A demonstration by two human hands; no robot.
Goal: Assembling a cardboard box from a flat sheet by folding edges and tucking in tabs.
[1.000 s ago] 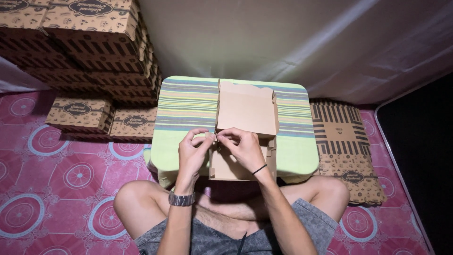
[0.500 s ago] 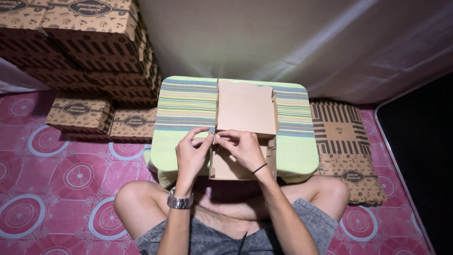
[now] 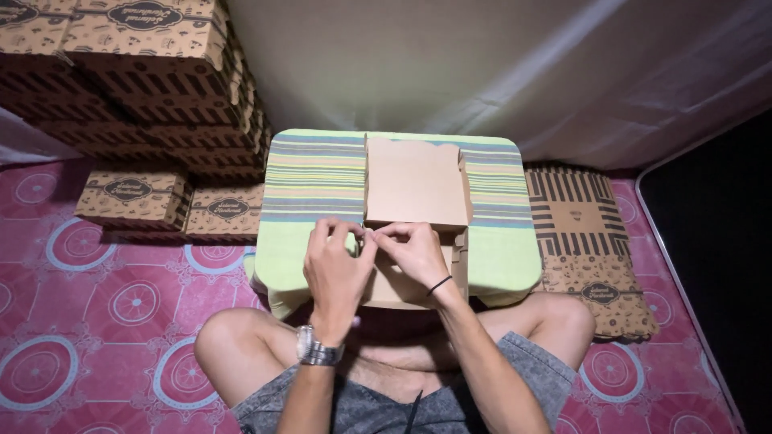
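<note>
Both hands pinch the left side wall of a plain brown cardboard box (image 3: 416,193) lying on the striped green table (image 3: 314,177). The left hand (image 3: 336,269) and the right hand (image 3: 412,251) meet fingertip to fingertip there, at the box's near left corner.

Finished printed boxes (image 3: 145,72) are stacked to the left, and flat box blanks (image 3: 587,233) lie to the right.

We seem to be in a home room used for box packing: we sit on a pink patterned floor mat (image 3: 96,297) at a low striped table (image 3: 314,181), printed boxes (image 3: 137,72) stacked by a curtain (image 3: 515,64)
</note>
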